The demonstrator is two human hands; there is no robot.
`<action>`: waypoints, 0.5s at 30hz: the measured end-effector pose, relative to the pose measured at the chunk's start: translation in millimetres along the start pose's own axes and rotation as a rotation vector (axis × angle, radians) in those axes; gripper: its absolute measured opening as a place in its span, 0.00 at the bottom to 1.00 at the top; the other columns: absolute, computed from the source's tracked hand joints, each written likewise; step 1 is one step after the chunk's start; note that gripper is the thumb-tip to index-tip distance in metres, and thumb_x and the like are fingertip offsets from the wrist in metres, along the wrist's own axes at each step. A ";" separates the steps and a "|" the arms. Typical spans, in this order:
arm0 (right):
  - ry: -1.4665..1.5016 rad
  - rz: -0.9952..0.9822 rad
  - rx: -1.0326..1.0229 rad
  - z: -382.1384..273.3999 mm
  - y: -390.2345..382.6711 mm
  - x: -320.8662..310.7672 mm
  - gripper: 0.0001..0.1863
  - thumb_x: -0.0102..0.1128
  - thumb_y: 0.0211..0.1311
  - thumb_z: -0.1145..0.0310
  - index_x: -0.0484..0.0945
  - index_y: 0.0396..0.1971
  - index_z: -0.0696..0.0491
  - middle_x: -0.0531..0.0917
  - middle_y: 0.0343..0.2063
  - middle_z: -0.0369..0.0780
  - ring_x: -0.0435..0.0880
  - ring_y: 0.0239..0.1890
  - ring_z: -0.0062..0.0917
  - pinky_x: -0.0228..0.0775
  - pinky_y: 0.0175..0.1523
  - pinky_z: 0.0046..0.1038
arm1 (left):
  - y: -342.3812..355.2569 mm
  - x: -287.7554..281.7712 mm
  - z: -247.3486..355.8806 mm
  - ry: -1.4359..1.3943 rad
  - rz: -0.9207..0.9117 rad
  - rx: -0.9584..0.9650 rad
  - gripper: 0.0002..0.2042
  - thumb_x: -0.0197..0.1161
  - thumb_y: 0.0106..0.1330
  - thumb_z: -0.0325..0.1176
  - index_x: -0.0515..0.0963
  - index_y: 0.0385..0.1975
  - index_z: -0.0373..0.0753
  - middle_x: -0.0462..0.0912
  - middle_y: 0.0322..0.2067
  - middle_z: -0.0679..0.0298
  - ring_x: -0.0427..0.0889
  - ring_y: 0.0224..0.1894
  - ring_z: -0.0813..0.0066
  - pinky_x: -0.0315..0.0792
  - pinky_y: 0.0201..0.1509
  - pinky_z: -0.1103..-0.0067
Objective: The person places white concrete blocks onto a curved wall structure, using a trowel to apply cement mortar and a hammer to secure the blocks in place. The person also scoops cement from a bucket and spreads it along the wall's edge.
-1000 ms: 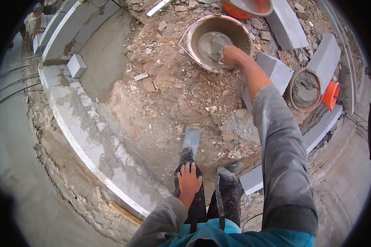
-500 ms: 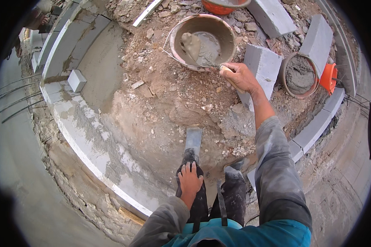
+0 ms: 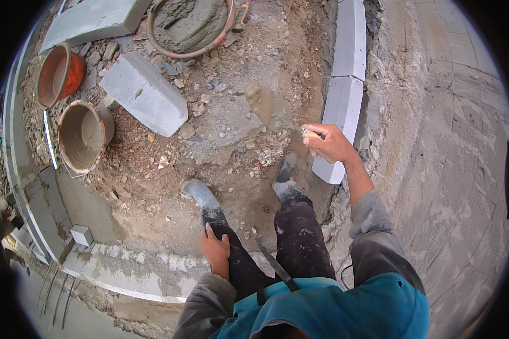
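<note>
My right hand (image 3: 328, 144) grips the pale handle of a trowel (image 3: 279, 117). A lump of wet tan mortar (image 3: 258, 100) lies on the trowel's blade, held over the rubble ground. To the right of that hand runs a row of light grey blocks (image 3: 345, 104). My left hand (image 3: 215, 252) rests on my left thigh with its fingers stretched out, holding nothing. Wet, watery mix shows inside a mud-smeared bucket (image 3: 108, 127) at the left.
A round tub (image 3: 232, 25) of thick grey mortar stands at the top, with an orange-handled tool (image 3: 242, 16) beside it. An orange bucket (image 3: 78, 76), a loose grey block (image 3: 144, 93) and a larger block (image 3: 93, 22) lie left. Steel bars (image 3: 56, 296) stick out at lower left.
My view has swung right, so the buckets now sit at the left. The trowel has come out of the bucket, carrying mortar. My left hand stays on my leg.
</note>
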State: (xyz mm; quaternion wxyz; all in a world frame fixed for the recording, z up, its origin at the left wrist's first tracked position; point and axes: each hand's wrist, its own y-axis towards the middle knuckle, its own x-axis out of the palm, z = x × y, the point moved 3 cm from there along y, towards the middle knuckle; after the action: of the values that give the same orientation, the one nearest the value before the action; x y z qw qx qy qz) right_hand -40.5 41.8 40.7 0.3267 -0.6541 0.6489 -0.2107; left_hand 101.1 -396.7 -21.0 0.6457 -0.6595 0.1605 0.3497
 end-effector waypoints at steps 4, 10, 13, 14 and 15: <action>0.060 0.271 0.118 88.7 -36.5 -137.9 0.20 0.62 0.62 0.63 0.78 0.51 0.58 0.79 0.26 0.34 0.77 0.22 0.16 0.71 0.24 0.20 | -1.9 20.8 22.5 0.102 0.020 0.005 0.35 0.67 0.55 0.40 0.65 0.64 0.39 0.67 0.62 0.50 0.65 0.63 0.51 0.60 0.66 0.62; -0.148 0.635 0.154 194.0 -16.9 -306.9 0.20 0.61 0.59 0.61 0.79 0.48 0.57 0.79 0.25 0.37 0.79 0.24 0.21 0.73 0.30 0.26 | -11.0 50.4 49.8 0.248 0.013 0.000 0.35 0.68 0.54 0.38 0.65 0.63 0.38 0.66 0.62 0.51 0.64 0.64 0.51 0.60 0.66 0.62; -0.601 0.778 0.003 248.9 24.8 -368.9 0.20 0.61 0.57 0.64 0.79 0.48 0.56 0.81 0.29 0.44 0.83 0.32 0.32 0.75 0.39 0.33 | -16.3 65.1 63.0 0.305 -0.012 -0.032 0.35 0.69 0.54 0.38 0.65 0.63 0.37 0.66 0.62 0.52 0.63 0.64 0.52 0.59 0.66 0.61; -0.796 0.805 -0.047 259.1 35.7 -386.8 0.20 0.60 0.56 0.64 0.79 0.49 0.55 0.81 0.31 0.47 0.83 0.36 0.36 0.75 0.42 0.35 | -17.1 70.4 69.0 0.322 -0.016 -0.022 0.35 0.69 0.54 0.38 0.65 0.63 0.37 0.65 0.62 0.52 0.63 0.64 0.51 0.59 0.66 0.61; -0.993 0.826 -0.096 271.9 39.5 -400.6 0.20 0.60 0.56 0.65 0.79 0.49 0.54 0.81 0.34 0.50 0.83 0.40 0.40 0.75 0.45 0.37 | -17.8 76.8 75.8 0.335 -0.018 0.003 0.35 0.69 0.54 0.38 0.65 0.63 0.37 0.66 0.62 0.51 0.63 0.64 0.50 0.58 0.66 0.60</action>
State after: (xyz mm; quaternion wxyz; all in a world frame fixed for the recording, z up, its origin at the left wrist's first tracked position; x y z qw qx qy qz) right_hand 93.9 481.0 -117.2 0.6124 -0.3841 0.6276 0.2892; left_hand 147.7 -303.2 -53.3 0.6141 -0.7091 0.2604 0.2287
